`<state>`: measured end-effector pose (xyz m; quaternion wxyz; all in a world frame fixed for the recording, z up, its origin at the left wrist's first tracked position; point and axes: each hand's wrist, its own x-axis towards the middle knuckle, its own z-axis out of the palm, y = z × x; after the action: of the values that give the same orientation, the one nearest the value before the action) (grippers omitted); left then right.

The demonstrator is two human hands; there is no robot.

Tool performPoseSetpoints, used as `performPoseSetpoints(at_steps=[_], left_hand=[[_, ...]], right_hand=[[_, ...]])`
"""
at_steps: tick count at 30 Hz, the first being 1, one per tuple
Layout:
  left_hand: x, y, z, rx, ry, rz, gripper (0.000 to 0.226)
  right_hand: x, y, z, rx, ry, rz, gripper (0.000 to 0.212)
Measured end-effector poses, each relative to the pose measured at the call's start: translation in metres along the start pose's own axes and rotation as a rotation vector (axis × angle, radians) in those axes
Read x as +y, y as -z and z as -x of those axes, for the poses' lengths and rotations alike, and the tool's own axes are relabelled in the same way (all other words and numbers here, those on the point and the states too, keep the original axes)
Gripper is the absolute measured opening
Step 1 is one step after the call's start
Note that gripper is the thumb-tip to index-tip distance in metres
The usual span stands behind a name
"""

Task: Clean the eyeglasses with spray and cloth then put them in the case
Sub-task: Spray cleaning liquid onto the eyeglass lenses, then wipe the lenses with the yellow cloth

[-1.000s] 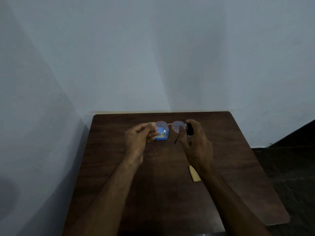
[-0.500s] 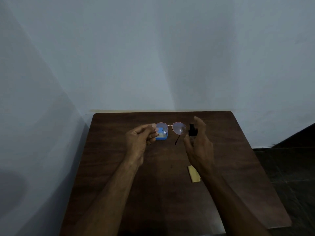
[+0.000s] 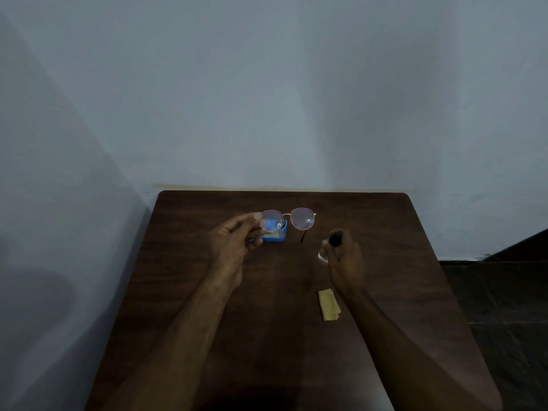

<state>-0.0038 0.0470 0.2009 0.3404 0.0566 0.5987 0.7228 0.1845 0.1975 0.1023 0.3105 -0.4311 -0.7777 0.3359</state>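
- Left hand (image 3: 237, 244) pinches the eyeglasses (image 3: 287, 219) by their left rim, held up over the table (image 3: 385, 232).
- The blue case (image 3: 275, 236) sits at the table's 12 o'clock, behind the left lens.
- Right hand (image 3: 345, 256) grips the spray bottle (image 3: 335, 240), at 4 o'clock from the glasses and apart from them.
- The yellow cloth (image 3: 329, 304) lies at 6 o'clock from that hand.

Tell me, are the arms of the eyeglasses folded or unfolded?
Unfolded, at least one: a dark arm juts from the eyeglasses held by the left hand; the other arm is hidden.
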Motion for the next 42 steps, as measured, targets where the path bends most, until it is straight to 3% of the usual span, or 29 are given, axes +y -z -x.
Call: performPoseSetpoints(at_steps=[3, 13, 19, 24, 28, 34, 37, 42], left_hand=[[-0.003, -0.004, 0.002, 0.007, 0.007, 0.003, 0.011], [-0.007, -0.016, 0.012, 0.051, -0.017, 0.036, 0.010], [-0.010, -0.017, 0.017, 0.047, -0.022, 0.065, 0.011], [-0.013, -0.015, 0.020, 0.035, -0.015, 0.057, 0.011], [-0.014, -0.014, 0.023, 0.002, -0.005, 0.048, 0.011], [-0.017, -0.012, 0.028, -0.025, 0.034, 0.096, 0.008], [-0.018, -0.012, 0.032, -0.050, 0.058, 0.118, 0.008], [-0.018, -0.005, 0.041, -0.094, 0.065, 0.096, 0.011]], right_hand=[[0.007, -0.001, -0.014, -0.050, -0.020, -0.054, 0.013], [0.035, -0.021, -0.055, -0.248, -0.190, 0.129, 0.024], [0.043, -0.029, -0.058, -0.245, -0.238, 0.114, 0.023], [0.045, -0.028, -0.048, -0.220, -0.265, 0.013, 0.041], [0.051, -0.021, -0.023, -0.196, -0.310, -0.033, 0.070], [0.067, -0.011, 0.029, -0.354, -0.342, 0.350, 0.037], [0.073, -0.010, 0.049, -0.470, -0.370, 0.520, 0.042], [0.071, -0.017, 0.070, -0.457, -0.407, 0.525, 0.048]])
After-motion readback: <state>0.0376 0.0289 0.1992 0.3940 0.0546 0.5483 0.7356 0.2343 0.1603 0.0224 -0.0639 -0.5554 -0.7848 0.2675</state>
